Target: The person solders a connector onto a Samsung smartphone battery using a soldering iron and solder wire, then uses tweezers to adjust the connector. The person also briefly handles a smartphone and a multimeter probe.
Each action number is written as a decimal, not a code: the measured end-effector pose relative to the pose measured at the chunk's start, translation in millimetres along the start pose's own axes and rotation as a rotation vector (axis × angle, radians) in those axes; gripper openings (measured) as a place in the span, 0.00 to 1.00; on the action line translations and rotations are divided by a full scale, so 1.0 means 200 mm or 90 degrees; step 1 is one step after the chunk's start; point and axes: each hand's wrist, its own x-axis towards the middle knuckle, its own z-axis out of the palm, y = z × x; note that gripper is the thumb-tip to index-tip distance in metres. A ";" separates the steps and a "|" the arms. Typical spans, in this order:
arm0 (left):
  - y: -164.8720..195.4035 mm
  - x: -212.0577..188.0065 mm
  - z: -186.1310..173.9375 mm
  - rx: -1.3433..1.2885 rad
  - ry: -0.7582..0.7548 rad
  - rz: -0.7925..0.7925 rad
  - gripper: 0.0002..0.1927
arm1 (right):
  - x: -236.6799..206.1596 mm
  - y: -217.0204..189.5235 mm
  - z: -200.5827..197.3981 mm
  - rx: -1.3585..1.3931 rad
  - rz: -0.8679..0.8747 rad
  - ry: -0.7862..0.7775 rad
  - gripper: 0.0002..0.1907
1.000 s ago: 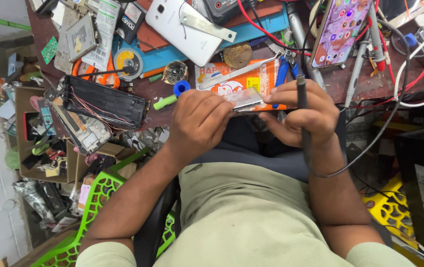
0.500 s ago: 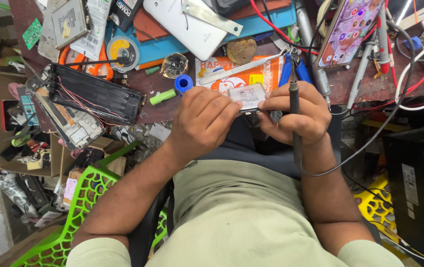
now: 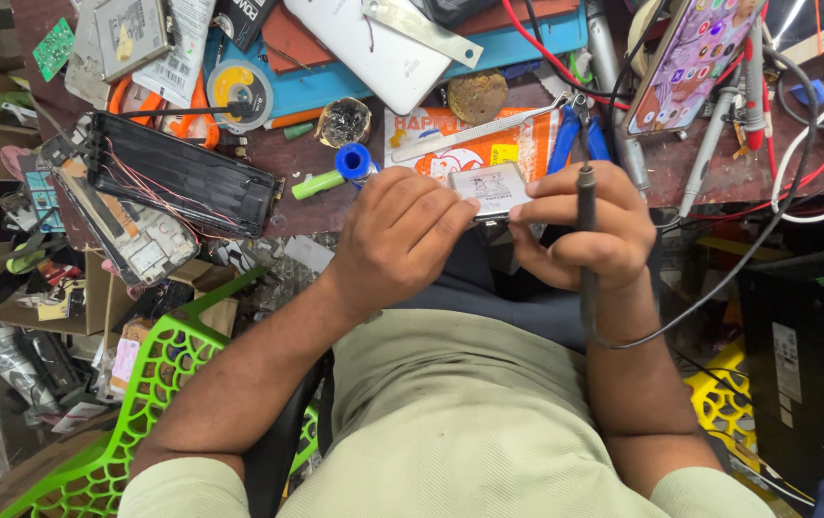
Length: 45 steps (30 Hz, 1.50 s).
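- Cluttered repair bench (image 3: 335, 206) fills upper half of frame, dark worn top, parts and tools all over it.
- Left hand (image 3: 397, 240) mid-frame, fingers pressed together and curled, tips pinching left edge of the phone battery (image 3: 490, 190).
- Right hand (image 3: 580, 230) just right of centre, thumb and forefinger pinching the battery's right edge; other fingers curled around the soldering iron (image 3: 585, 216).
- Phone battery: small flat rectangle, silver-grey face with dark print, held roughly level between both hands at the bench's near edge, centre of frame.
- Soldering iron: thin dark handle, stands near vertical in the right fist, tip pointing to top of frame; black cable (image 3: 719, 288) loops off lower right.
- Orange packet (image 3: 489, 144) lies on bench just behind the battery, metal ruler (image 3: 474, 134) across it.
- Blue cap (image 3: 352, 160) and green tube (image 3: 318, 184) just left of the left hand.
- Opened black phone frame (image 3: 181, 173) with thin red wires, upper left.
- White phone back (image 3: 373, 43) top centre; lit smartphone (image 3: 695, 58) with colourful screen, upper right.
- Blue-handled pliers (image 3: 565, 144) right of packet.
- Green plastic chair (image 3: 157, 384) lower left; person's pale green shirt (image 3: 469, 422) fills bottom centre.
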 end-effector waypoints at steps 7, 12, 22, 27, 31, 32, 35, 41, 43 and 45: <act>0.00 0.02 -0.01 0.011 -0.022 0.068 0.13 | -0.02 -0.01 0.05 -0.006 -0.040 0.037 0.24; 0.01 0.02 -0.02 0.002 -0.009 0.079 0.13 | 0.03 -0.01 0.00 0.070 0.021 0.143 0.23; 0.03 -0.01 -0.05 -0.031 0.075 0.189 0.11 | 0.01 -0.01 -0.06 0.116 0.039 0.055 0.24; 0.04 -0.01 -0.03 -0.027 0.048 0.160 0.13 | -0.02 0.01 -0.05 0.217 0.043 0.076 0.23; 0.03 0.01 -0.03 0.021 0.041 0.173 0.12 | -0.06 0.03 -0.08 0.160 0.051 0.059 0.23; 0.03 0.01 -0.03 0.038 0.039 0.180 0.12 | -0.07 0.04 -0.09 0.145 0.063 0.069 0.23; 0.04 0.03 -0.03 0.084 0.036 0.203 0.11 | -0.14 0.05 -0.11 0.074 0.140 0.194 0.26; -0.01 0.12 0.00 0.135 0.022 0.229 0.11 | -0.25 0.06 -0.13 0.150 0.238 0.434 0.23; -0.02 0.14 0.03 0.117 0.021 0.210 0.11 | -0.27 0.06 -0.13 0.147 0.234 0.452 0.22; -0.02 0.15 0.06 0.102 0.039 0.186 0.10 | -0.28 0.05 -0.14 0.139 0.243 0.447 0.21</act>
